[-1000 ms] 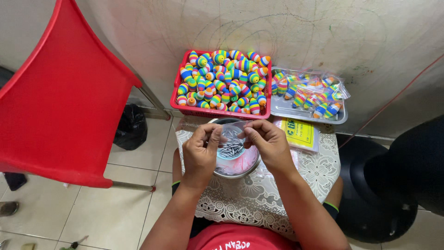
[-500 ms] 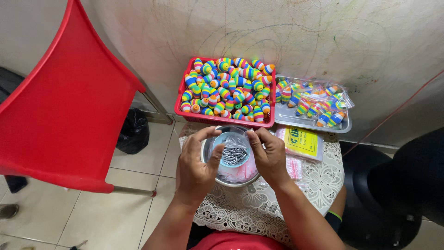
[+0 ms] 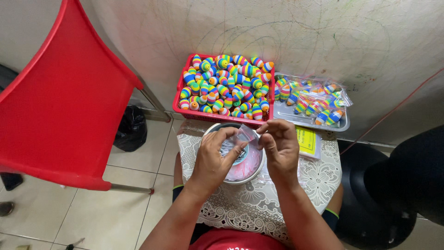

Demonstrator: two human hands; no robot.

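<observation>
Both my hands meet over a round metal bowl [image 3: 255, 172] on a small table with a white lace cloth [image 3: 319, 180]. My left hand [image 3: 215, 159] and my right hand [image 3: 279, 146] pinch a small clear plastic bag [image 3: 245, 135] between their fingertips. The bowl holds more clear bags with a pink tint. Behind it stands a red basket [image 3: 178, 103] heaped with rainbow-striped egg-shaped toys [image 3: 226, 85]. To its right a grey tray [image 3: 296, 115] holds several of the same toys sealed in clear bags [image 3: 312, 97].
A yellow packet [image 3: 306, 140] lies on the cloth beside my right hand. A red plastic chair [image 3: 60, 102] stands at the left, a black bag [image 3: 129, 129] on the tiled floor behind it. A black stool [image 3: 370, 203] is at the right. The wall runs behind the basket.
My hands have come closer together above the bowl, and the small clear bag is now lifted between the fingertips. The camera view shifted slightly.
</observation>
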